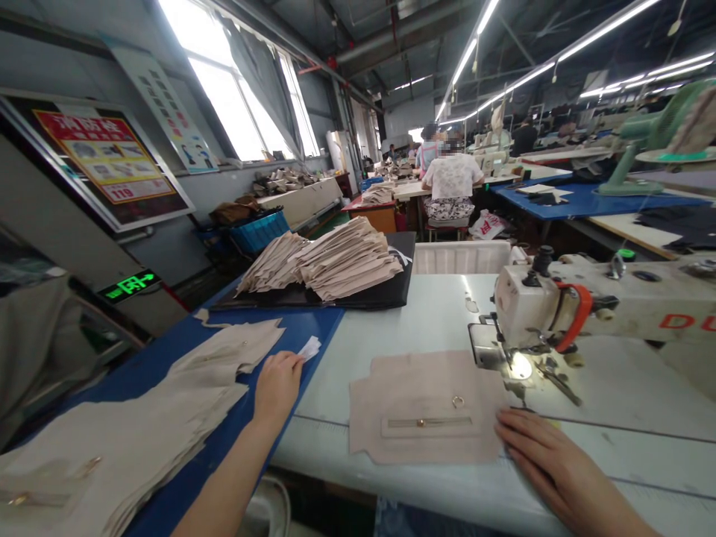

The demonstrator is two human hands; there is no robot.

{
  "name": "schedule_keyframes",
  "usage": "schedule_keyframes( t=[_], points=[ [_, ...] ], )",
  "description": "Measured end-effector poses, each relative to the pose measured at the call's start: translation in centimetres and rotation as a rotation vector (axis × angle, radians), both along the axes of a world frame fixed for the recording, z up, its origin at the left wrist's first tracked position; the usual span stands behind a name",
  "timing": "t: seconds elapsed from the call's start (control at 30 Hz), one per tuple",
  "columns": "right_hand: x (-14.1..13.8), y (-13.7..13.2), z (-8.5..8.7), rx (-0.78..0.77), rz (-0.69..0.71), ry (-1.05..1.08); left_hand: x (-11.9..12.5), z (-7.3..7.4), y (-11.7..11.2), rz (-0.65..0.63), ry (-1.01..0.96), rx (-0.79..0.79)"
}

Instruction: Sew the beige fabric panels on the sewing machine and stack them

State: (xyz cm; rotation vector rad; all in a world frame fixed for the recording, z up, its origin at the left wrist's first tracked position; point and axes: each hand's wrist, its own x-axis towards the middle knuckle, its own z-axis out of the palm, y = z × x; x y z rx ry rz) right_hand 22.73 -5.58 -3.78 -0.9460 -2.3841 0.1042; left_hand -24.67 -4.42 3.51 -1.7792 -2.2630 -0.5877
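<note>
A beige fabric panel (pixel 419 373) with a zipper slit and a gold-coloured ring lies flat on the pale sewing table. My right hand (pixel 540 447) rests with its fingers stretched out at the panel's right edge, just in front of the sewing machine's lit needle area (pixel 521 367). To the left, over the blue surface, my left hand (pixel 280 380) pinches a small white label (pixel 309 347); whether it is one or several I cannot tell. Beside that hand lies a stack of beige panels (pixel 139 425), also with zippers and rings.
Piles of folded beige pieces (pixel 347 257) lie on a black sheet (pixel 385 294) at the back of the table. The sewing machine (pixel 604 298) takes up the right side. Behind the table stands a white crate (pixel 462 257). Farther off, a person (pixel 452 183) sits at another table.
</note>
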Motion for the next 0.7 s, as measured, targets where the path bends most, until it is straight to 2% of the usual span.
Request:
schedule_keyframes(
  t=[0.13, 0.27, 0.4, 0.5, 0.6, 0.7],
  points=[
    [-0.1, 0.0, 0.2, 0.0, 0.004, 0.009, -0.2, 0.3, 0.1, 0.046, -0.062, 0.021],
    [-0.2, -0.1, 0.3, -0.014, 0.001, 0.033, -0.6, 0.6, 0.3, 0.149, -0.147, 0.035],
    [-0.1, 0.0, -0.1, -0.022, 0.004, 0.057, -1.3, 1.3, 0.5, 0.261, -0.226, 0.032],
    [-0.1, 0.0, -0.4, -0.015, 0.002, 0.049, -1.3, 1.9, 0.3, 0.293, -0.269, 0.043],
    [-0.3, 0.0, -0.1, -0.04, 0.002, 0.03, 0.0, 2.3, 0.0, 0.227, -0.268, 0.076],
    [-0.9, -0.2, 0.9, -0.1, -0.014, 0.017, 3.4, 1.7, 0.0, -0.05, -0.168, 0.143]
  ],
)
